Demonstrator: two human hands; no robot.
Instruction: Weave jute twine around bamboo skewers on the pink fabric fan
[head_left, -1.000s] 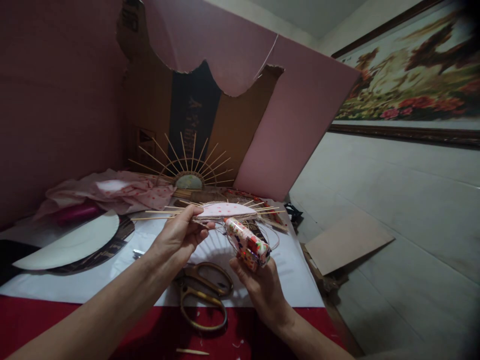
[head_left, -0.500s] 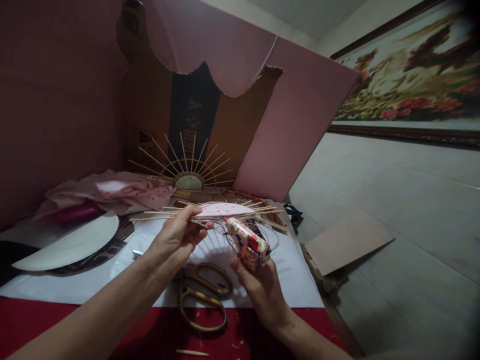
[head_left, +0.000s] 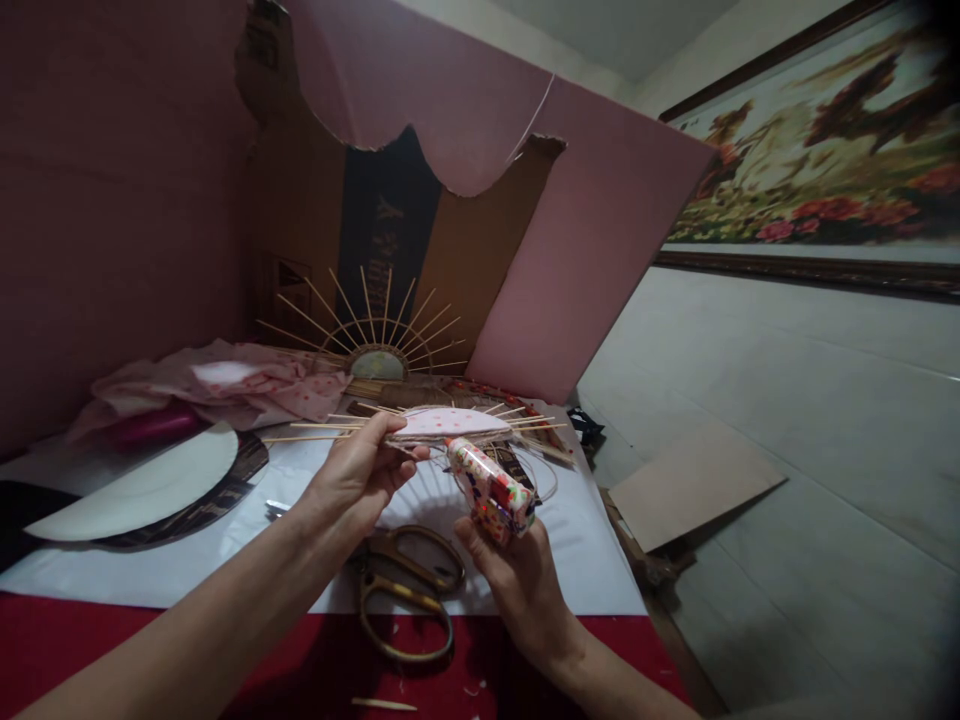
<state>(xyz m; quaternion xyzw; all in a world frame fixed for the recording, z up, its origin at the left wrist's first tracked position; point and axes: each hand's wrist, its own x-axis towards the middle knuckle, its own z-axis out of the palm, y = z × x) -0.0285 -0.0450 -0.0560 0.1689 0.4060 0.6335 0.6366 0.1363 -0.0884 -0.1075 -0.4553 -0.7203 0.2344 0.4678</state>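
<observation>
My left hand (head_left: pixel 369 462) pinches the left end of a half-round piece covered in pink dotted fabric (head_left: pixel 454 423), from which thin wooden sticks fan out. Twine runs along its near straight edge. My right hand (head_left: pixel 517 575) is wrapped round a hot glue gun (head_left: pixel 491 485) with a flowery pattern. The gun's nozzle is at the fabric piece's near edge; whether it touches I cannot tell. Below, between my forearms, lie scissors (head_left: pixel 409 595) with large bronze-coloured handles. Their blades are largely hidden.
A half-round white card (head_left: pixel 142 490) lies at left, with crumpled dotted cloth (head_left: pixel 217 385) behind it. A sunburst of sticks (head_left: pixel 379 365) leans against cardboard (head_left: pixel 480 240) at the back. A pointed wooden stick (head_left: pixel 384 705) is on the red cloth in front.
The glue gun has shifted slightly left along the near edge of the fabric piece. My left hand keeps its hold, almost still.
</observation>
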